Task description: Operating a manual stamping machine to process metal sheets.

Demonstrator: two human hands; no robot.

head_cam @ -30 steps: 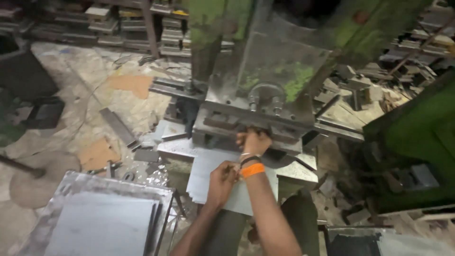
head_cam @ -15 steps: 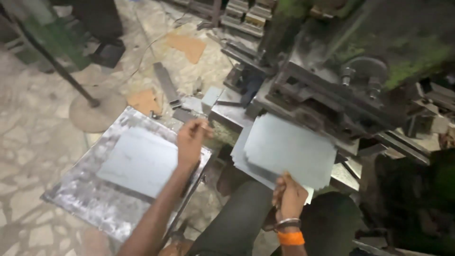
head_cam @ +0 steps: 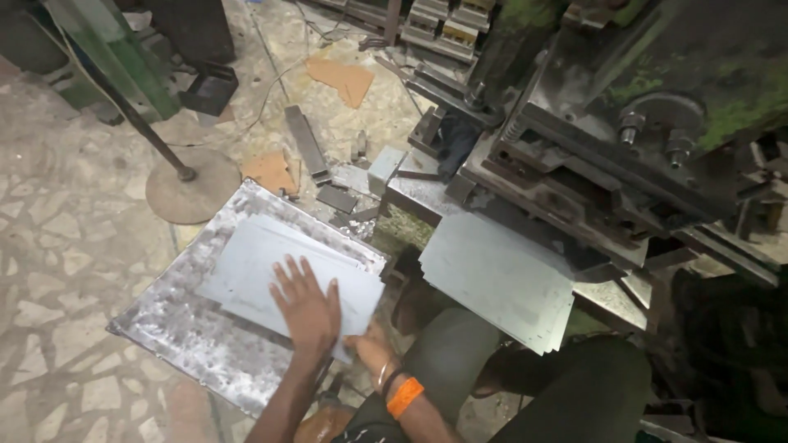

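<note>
Head view: left hand (head_cam: 308,308) lies flat, fingers spread, on a stack of pale metal sheets (head_cam: 271,279) at lower centre of the frame. Right hand (head_cam: 371,346), with an orange wristband (head_cam: 404,395), pinches the stack's lower right corner. The stack rests on a battered metal tray (head_cam: 185,328), its long axis running from upper left to lower right; bare tray shows along its left and lower edges. Open stone floor (head_cam: 74,246) spreads left. Right of centre, a second sheet pile (head_cam: 497,279) sits under the press machine (head_cam: 624,139).
</note>
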